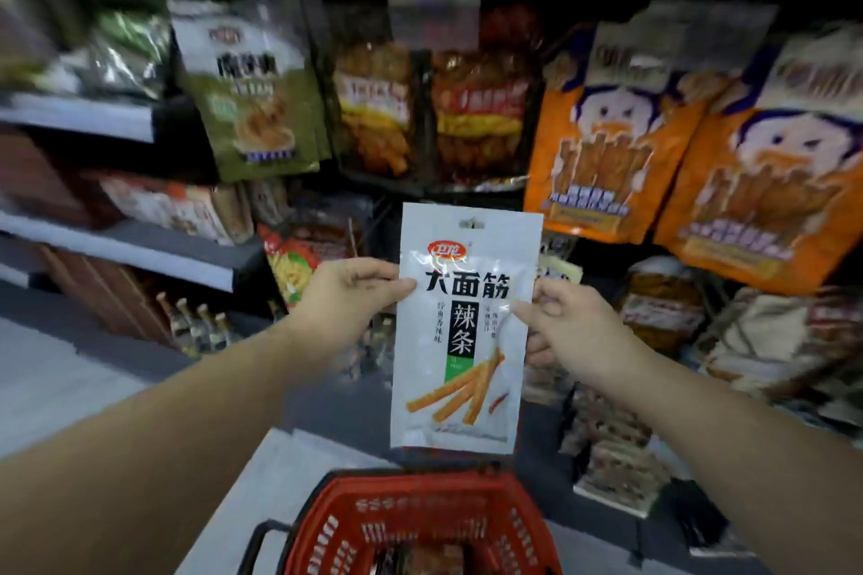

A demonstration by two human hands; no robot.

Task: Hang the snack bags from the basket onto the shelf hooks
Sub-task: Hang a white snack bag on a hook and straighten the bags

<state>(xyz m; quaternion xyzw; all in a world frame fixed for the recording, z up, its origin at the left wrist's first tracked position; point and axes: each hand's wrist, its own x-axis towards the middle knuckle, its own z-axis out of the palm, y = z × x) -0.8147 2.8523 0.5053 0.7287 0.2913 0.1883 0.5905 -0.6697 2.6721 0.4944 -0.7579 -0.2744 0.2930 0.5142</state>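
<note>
A white snack bag (pixel 462 332) with black characters and orange sticks printed on it hangs upright between my hands, in front of the shelf. My left hand (pixel 350 299) pinches its left edge and my right hand (pixel 565 322) pinches its right edge, both at mid height. The bag's hang hole at the top is free of any hook. Below, on the floor, stands the red basket (pixel 420 523) with more bags inside, only partly visible. The hooks themselves are hidden behind hanging bags.
Hanging on the shelf ahead are a green bag (pixel 252 93), red-brown bags (pixel 429 107) and orange bags (pixel 611 145). Grey shelves (pixel 126 243) with goods and small bottles run along the left. Stacked packets fill the lower right.
</note>
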